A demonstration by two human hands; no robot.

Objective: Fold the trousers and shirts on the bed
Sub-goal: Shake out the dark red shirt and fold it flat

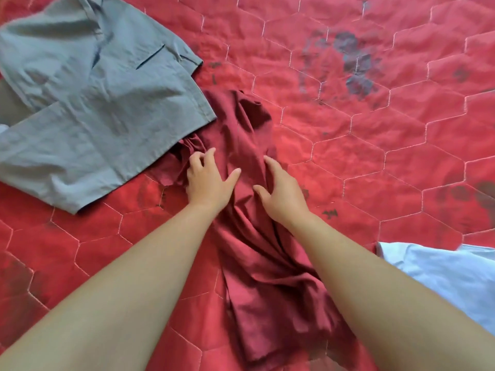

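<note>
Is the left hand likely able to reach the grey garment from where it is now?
Probably yes. The left hand rests on the red garment, and the grey garment lies close on its left, with nothing between.

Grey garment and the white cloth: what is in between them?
In the head view, a crumpled dark red garment lies between the grey garment and the white cloth, with the left hand and right hand on it.

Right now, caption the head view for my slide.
The left hand and right hand rest on a crumpled maroon garment on the red quilt, beside a grey garment.
</note>
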